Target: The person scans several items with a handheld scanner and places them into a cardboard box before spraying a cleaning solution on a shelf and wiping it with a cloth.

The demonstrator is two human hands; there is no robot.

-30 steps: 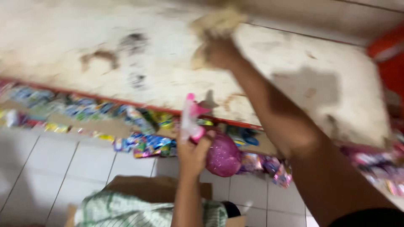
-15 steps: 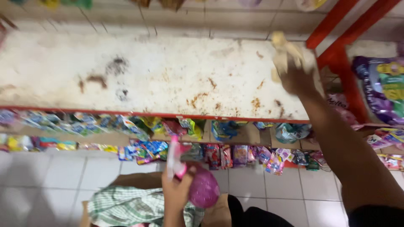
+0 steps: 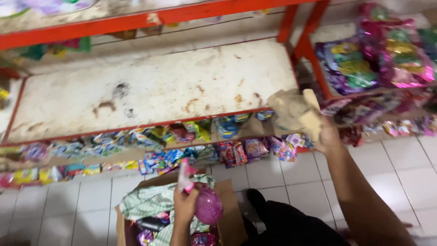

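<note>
R hand (image 3: 325, 134) grips a crumpled beige cloth rag (image 3: 293, 111), held at the front right corner of the stained white shelf board w/ red metal frame (image 3: 150, 91). L hand (image 3: 185, 205) is closed on a pink plastic spray bottle w/ round glittery body (image 3: 207, 206), low over an open brown cardboard box (image 3: 227, 200) on the white tiled floor (image 3: 296, 182). A green-checked cloth (image 3: 145, 202) lies in the box. Colourful snack packets (image 3: 173, 155) line the lower shelf; more packets (image 3: 378, 54) sit on the shelf at right.
</note>
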